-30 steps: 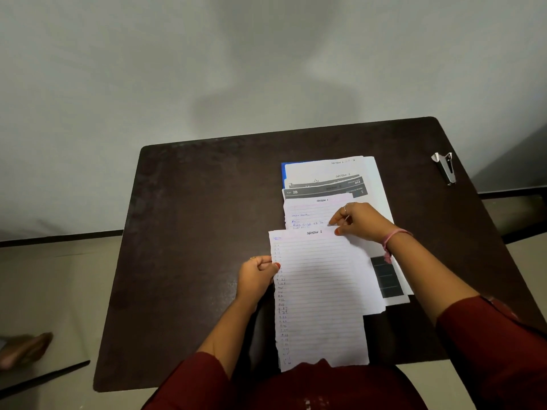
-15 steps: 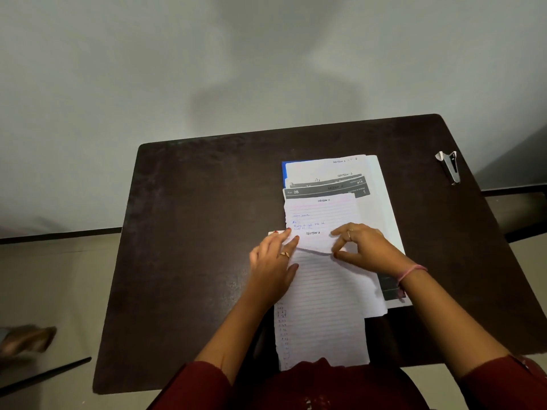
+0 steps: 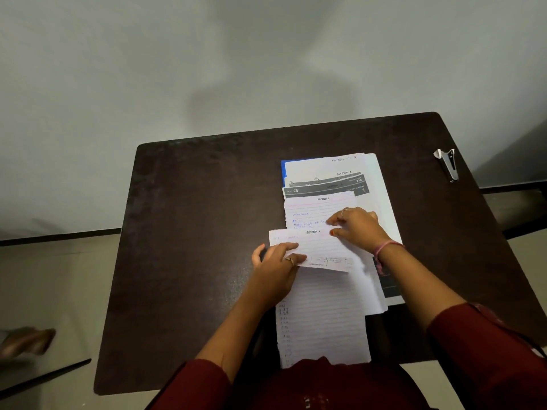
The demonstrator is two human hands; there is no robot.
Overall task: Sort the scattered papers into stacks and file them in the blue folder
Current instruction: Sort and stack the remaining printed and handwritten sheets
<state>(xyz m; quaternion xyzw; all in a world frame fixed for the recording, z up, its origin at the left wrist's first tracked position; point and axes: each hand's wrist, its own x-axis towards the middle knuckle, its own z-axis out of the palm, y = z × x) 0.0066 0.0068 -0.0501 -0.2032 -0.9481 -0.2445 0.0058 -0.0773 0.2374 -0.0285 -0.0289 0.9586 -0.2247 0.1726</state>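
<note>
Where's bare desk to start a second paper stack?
Widest bare patch: the desk left of the fanned papers, beside the left hand. A narrower strip runs between the papers and the staple remover. Centre-right is crowded: papers over the blue folder, right hand on top.

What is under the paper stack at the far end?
A blue folder lies under the stack; only its left edge and top-left corner show. The rest is covered by the papers, so whether it is open or closed cannot be told.

Papers (image 3: 325, 306) on folder (image 3: 283, 170), staple remover (image 3: 447, 164) right.
</note>
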